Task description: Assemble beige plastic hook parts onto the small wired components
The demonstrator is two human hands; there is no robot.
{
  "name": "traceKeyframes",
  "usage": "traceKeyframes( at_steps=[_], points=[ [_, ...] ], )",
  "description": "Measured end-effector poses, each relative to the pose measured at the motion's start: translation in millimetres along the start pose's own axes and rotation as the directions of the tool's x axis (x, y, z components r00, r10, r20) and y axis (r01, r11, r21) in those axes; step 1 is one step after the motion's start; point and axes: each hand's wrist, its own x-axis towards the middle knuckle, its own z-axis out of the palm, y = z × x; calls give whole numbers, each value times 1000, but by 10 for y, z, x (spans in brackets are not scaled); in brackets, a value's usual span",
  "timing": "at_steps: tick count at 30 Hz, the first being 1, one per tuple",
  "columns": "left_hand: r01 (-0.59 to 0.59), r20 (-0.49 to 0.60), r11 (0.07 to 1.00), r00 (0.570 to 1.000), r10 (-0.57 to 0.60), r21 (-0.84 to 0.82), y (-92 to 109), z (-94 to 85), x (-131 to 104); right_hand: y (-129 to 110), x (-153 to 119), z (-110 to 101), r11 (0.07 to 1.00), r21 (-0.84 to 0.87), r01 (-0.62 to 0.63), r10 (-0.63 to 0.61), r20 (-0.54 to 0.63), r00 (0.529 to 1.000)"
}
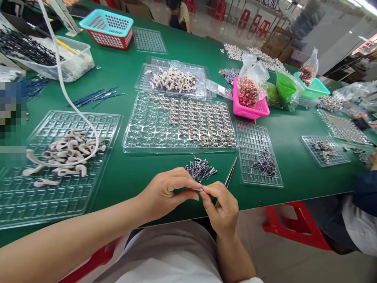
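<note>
My left hand (169,190) and my right hand (222,206) meet near the table's front edge, fingertips almost touching. Between them is a small whitish piece (198,189), pinched by both and mostly covered by fingers. A pair of metal tweezers (231,172) points up and away from behind my right hand; whether that hand grips it cannot be made out. Just beyond my fingers lies a pile of small dark parts with thin wires (202,168). Farther back, a clear moulded tray (138,129) has rows of pale earphone-like shells seated in its right part.
Loose pale shells lie on trays at the left (73,151) and back (173,79). A white cable (60,74) hangs across the left tray. At right stand a pink basket (250,112) and a tray of wired parts (260,157). Another person's sleeve (365,196) shows far right.
</note>
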Motion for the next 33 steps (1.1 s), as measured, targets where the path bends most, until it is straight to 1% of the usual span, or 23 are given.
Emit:
traceKeyframes(
  at_steps=[8,12,14,17,19,21,23,26,28,31,32,33],
  points=[
    [26,7,999,1000,-26,22,2,-4,-6,13,-1,2,999,-16,43,-43,7,999],
    [52,11,998,999,-52,33,-3,7,-16,11,-2,7,999,-6,32,-32,4,999],
    [79,16,997,997,-79,28,4,9,-18,-1,-2,11,1000,-4,-1,1,2,1000],
    [150,35,988,988,-151,35,32,-9,-18,-22,-4,11,995,-7,-103,103,-2,995],
    [189,41,979,981,-192,76,56,-33,-18,-28,-6,9,986,-20,-164,164,-21,986],
    [201,36,969,977,-208,144,77,-54,-20,-23,-6,8,981,-38,-192,191,-40,981],
    [180,24,958,981,-190,224,90,-59,-22,-11,-5,10,979,-57,-196,193,-46,980],
    [90,6,945,995,-97,314,98,-31,-27,-1,0,13,979,-88,-185,181,-50,982],
    [50,-3,932,999,-52,358,115,-6,-28,-6,5,10,979,-111,-170,166,-38,985],
    [45,-11,903,999,-45,427,187,-14,-25,-20,8,-9,984,-130,-118,120,4,993],
    [44,-17,892,999,-40,451,220,-43,-23,-17,7,-19,988,-128,-91,95,28,995],
    [42,-27,880,999,-33,474,253,-89,-23,-8,7,-28,989,-127,-75,79,21,997]
  ],
)
